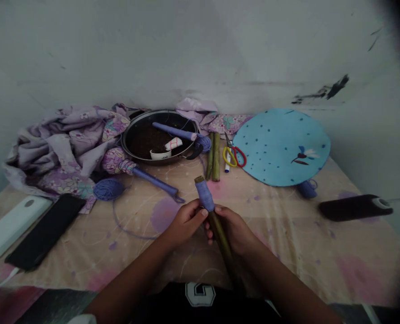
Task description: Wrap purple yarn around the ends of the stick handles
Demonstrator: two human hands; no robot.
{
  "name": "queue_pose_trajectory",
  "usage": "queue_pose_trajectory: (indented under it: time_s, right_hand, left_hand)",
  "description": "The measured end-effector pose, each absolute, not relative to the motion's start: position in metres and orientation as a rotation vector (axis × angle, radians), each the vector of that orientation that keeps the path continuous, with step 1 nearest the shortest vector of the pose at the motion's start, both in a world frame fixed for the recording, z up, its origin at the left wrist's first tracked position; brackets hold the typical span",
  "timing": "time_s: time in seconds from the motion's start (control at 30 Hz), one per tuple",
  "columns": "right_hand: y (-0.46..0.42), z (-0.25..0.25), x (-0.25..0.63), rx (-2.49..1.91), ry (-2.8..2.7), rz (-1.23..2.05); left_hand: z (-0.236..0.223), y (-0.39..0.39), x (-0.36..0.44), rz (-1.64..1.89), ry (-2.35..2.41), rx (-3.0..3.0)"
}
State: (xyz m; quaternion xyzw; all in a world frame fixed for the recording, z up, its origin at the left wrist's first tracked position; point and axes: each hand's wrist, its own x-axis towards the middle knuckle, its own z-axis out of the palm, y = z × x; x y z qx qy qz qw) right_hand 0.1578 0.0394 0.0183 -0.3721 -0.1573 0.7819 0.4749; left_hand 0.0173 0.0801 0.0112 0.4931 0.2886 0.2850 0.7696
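A brownish-green stick (222,238) slants up from my lap, its upper end wrapped in purple yarn (204,194). My left hand (188,221) is closed at the lower edge of the wrapping, thumb and fingers pressed against the stick from the left. From the other side, my right hand (234,228) is closed around the stick just below the yarn; some of its fingers are behind the stick. A strand runs from a purple yarn ball (108,190) across the cloth toward my left forearm, where it passes out of sight.
Behind my hands stands a black pan (142,155) with dark contents, a small white cup (160,155) and a yarn-wrapped stick (174,130). Nearby are bare green sticks (216,157), scissors (234,156), a blue round mat (277,148), floral fabric (68,148) and a black phone (46,231).
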Motion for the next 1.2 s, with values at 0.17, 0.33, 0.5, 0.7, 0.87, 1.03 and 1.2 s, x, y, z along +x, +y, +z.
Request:
queue_pose_trajectory:
  time_s: [0.17,0.33,0.5,0.7,0.87,1.03,1.2]
  right_hand:
    - [0.041,0.014,0.156,-0.915,-0.420,1.834]
    - [0.049,-0.004,0.157,-0.914,-0.447,1.814]
    - [0.055,-0.013,0.156,-0.901,-0.440,1.795]
    - [0.059,0.010,0.160,-1.027,-0.413,1.785]
    - [0.068,0.021,0.164,-0.956,-0.521,1.800]
    - [0.076,0.015,0.167,-0.919,-0.605,1.881]
    - [0.065,-0.002,0.170,-0.851,-0.568,1.933]
  left_hand:
    - [0.007,0.080,0.022,0.725,0.776,1.154]
    - [-0.004,0.078,0.030,0.789,0.811,1.147]
    - [-0.012,0.081,0.035,0.824,0.868,1.105]
    - [-0.001,0.092,0.034,0.807,0.851,1.187]
    - [0.013,0.094,0.034,0.810,0.816,1.185]
    - [0.024,0.095,0.028,0.816,0.865,1.222]
    - [0.022,0.090,0.024,0.797,0.896,1.299]
